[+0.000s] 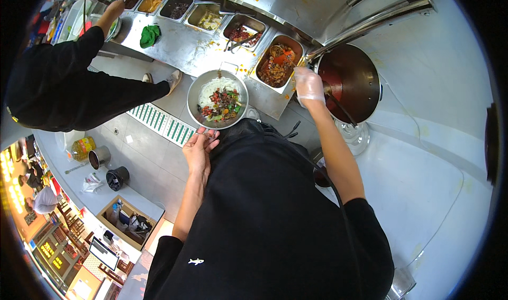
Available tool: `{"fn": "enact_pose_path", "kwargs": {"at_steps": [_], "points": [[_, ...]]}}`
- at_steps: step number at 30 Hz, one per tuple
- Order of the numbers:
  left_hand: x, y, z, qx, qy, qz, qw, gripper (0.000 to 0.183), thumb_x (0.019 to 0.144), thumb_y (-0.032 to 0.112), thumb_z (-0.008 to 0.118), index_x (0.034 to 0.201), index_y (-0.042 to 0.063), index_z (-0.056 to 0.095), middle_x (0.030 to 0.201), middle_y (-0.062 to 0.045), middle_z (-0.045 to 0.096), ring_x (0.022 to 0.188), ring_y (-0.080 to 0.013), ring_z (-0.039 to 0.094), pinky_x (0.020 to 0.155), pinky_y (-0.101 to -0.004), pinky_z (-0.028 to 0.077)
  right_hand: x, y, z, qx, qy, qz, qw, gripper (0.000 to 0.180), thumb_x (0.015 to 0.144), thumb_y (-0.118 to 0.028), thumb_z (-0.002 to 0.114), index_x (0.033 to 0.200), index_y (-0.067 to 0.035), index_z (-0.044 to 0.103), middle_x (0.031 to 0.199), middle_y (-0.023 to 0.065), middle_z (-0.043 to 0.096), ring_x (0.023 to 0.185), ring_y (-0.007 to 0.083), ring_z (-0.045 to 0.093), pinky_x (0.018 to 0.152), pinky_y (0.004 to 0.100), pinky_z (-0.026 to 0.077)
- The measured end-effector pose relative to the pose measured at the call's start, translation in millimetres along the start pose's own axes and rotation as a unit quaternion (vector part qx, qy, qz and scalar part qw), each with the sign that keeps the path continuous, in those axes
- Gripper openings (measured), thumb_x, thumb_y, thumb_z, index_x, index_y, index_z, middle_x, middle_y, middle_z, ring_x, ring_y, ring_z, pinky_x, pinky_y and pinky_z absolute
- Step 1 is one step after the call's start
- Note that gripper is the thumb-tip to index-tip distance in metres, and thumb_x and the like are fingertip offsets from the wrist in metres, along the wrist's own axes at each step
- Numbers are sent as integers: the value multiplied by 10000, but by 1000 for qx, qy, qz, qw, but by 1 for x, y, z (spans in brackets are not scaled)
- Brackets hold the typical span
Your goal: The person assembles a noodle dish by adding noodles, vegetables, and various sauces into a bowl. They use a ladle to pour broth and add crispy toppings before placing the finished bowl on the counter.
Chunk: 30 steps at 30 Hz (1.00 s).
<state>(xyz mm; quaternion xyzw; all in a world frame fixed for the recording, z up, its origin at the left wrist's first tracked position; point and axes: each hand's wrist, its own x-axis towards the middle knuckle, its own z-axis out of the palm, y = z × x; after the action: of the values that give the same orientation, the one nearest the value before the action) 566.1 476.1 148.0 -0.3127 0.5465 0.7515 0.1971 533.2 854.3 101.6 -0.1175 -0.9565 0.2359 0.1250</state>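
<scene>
My left hand [201, 151] holds a round metal bowl [191, 103] by its near rim or handle. White noodles [210, 91] lie in the bowl under red, green and dark toppings [224, 103]. Above the counter's right end, my right hand [308, 84], in a clear plastic glove, is closed on a utensil handle. A ladle bowl [276, 51] shows in the rectangular metal pan of oily red-brown topping [274, 70] beside that hand; it seems to belong to the handle. Just right of the hand stands a deep pot of red liquid [363, 85] with another long handle leaning in it.
Several metal food pans [206, 18] line the back of the steel counter [174, 47], where a green cloth [150, 36] lies. A co-worker in black [79, 81] stands at the left. Behind are an oil bottle [83, 148], a metal pot [99, 157] and a cardboard box [127, 222].
</scene>
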Motion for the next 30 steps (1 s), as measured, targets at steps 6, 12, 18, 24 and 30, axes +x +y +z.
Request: {"fn": "enact_pose_path", "kwargs": {"at_steps": [6,12,18,24,30], "points": [[4,-2,-3,-21,27,-13,999,165,965,33,602,1099,-57,638,984,-145,733,900,-293,756,750,-357,620,29,30,41,-171,-102,44,979,178,937,-174,554,880,-51,669,817,228,717,757,416,725,681,516,593],[5,-5,-6,-10,28,-26,999,262,997,99,599,1209,-54,608,1049,-149,732,992,-309,742,802,-354,598,18,28,33,-177,-216,20,960,201,947,-143,529,907,-11,675,870,233,727,816,394,737,737,491,602],[15,-4,-5,-10,32,-34,999,236,986,66,602,1180,-67,611,1036,-165,734,954,-304,751,767,-346,612,2,39,35,-217,-336,-15,916,191,923,-112,543,948,-6,699,939,228,742,865,381,742,766,473,601],[18,3,-1,-11,35,-42,998,231,980,52,608,1169,-81,614,1028,-167,731,938,-305,754,752,-354,622,11,29,44,-226,-354,-23,907,196,925,-121,556,964,2,703,945,232,742,897,377,744,780,463,604],[18,9,4,4,26,-43,999,277,983,53,601,1214,-100,596,1029,-167,728,951,-313,752,759,-354,624,8,28,40,-207,-421,0,883,215,913,-113,571,950,-6,754,1021,237,735,968,393,726,837,467,592]]}}
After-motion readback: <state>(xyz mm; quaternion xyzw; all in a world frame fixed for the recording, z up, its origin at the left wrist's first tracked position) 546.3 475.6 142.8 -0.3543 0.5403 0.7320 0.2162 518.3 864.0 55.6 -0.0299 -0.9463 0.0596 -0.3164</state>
